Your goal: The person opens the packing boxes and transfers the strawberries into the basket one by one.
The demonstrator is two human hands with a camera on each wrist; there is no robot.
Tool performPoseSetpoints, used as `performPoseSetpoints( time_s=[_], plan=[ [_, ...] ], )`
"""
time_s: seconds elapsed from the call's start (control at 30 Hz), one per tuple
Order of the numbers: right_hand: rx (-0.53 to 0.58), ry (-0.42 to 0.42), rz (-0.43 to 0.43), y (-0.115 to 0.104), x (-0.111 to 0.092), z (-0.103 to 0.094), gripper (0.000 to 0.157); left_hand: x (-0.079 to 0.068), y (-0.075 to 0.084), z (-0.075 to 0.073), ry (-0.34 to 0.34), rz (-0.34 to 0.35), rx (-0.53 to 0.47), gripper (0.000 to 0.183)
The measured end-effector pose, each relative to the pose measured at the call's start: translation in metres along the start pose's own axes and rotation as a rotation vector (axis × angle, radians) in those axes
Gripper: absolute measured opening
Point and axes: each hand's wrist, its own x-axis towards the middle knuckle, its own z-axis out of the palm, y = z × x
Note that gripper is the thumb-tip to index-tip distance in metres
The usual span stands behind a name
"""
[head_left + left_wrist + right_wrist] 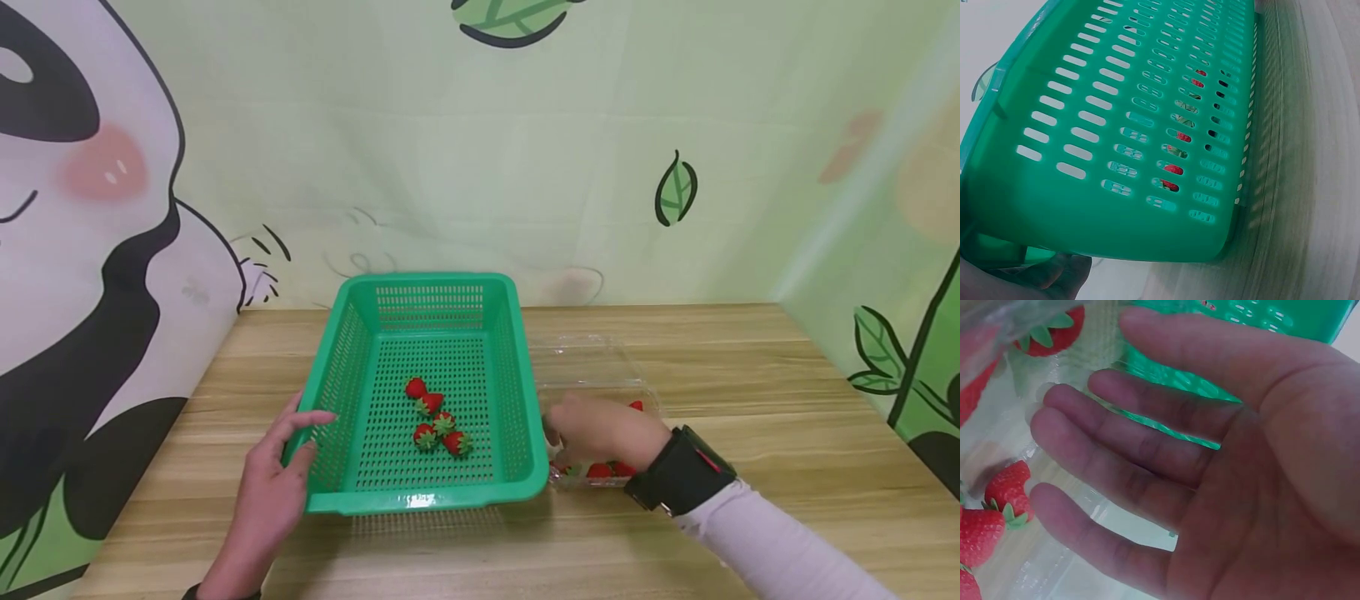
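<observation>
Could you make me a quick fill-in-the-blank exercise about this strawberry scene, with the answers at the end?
1. The plastic basket is colored ____.
2. The number of strawberries lying in the basket is ____.
3. The hand gripping the basket's rim is the person's ____ one.
4. In the head view, the clear container by the right hand stands on the basket's ____ side.

Missing words: green; five; left; right.
</observation>
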Motion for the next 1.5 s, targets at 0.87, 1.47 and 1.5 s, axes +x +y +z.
performPoseSetpoints(
  time_s=[0.87, 1.47, 1.5],
  plan=[
    [0.056, -0.026, 0.021, 0.001, 0.003, 0.014, 0.026, -0.001, 0.0, 0.001, 0.011, 0.018, -0.004, 0.032],
    [0.121, -0.091, 0.028, 0.003, 0.006, 0.015, 0.024, -0.001, 0.001, 0.001, 0.015, 0.006, -0.007, 0.032],
    [0.121, -0.091, 0.029, 0.003, 0.006, 0.015, 0.023, -0.001, 0.001, 0.001, 0.013, 0.004, -0.006, 0.032]
  ],
)
